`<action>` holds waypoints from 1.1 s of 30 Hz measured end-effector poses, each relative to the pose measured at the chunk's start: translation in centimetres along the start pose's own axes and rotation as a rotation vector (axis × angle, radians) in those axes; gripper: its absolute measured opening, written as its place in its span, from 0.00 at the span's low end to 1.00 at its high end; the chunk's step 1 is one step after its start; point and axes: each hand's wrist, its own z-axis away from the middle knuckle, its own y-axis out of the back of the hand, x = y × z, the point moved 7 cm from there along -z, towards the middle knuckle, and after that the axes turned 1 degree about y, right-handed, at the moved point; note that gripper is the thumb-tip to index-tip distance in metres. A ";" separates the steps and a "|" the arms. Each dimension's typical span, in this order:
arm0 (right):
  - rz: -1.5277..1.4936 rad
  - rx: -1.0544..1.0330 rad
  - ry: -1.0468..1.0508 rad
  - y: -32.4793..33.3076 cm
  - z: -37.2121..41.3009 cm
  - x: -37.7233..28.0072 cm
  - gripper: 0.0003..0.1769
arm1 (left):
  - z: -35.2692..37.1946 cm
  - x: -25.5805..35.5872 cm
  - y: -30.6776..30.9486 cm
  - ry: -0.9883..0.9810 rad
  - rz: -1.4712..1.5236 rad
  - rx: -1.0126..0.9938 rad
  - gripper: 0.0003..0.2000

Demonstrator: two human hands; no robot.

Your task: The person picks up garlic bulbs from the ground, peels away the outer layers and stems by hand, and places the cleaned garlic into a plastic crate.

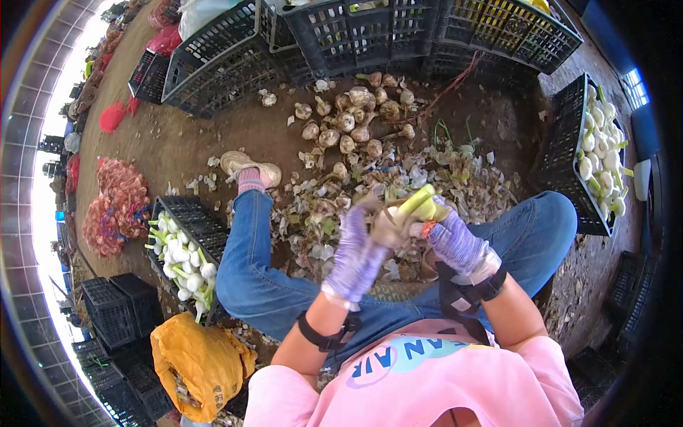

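Note:
My left hand (356,249), in a purple-and-white knit glove with soiled fingers, is raised in front of my lap. Motion smears its fingers beside a garlic bulb with a thick yellow-green stem (416,204). My right hand (457,242), gloved alike, is closed around this garlic; something orange shows at its thumb. The bulb end is mostly hidden between the hands. Beyond them a heap of unpeeled garlic bulbs (356,117) lies on the ground. Loose garlic skins (306,213) spread under my hands and between my legs.
A black crate of peeled white garlic (181,249) stands at left, another crate of garlic (605,156) at right. Stacked black crates (363,35) line the far side. A yellow sack (199,363) and red mesh bags (117,206) are at left.

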 end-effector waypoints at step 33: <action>0.693 0.280 0.563 -2.5 0.9 -3.5 0.09 | -0.1 -1.3 -1.6 0.357 0.663 -0.199 0.41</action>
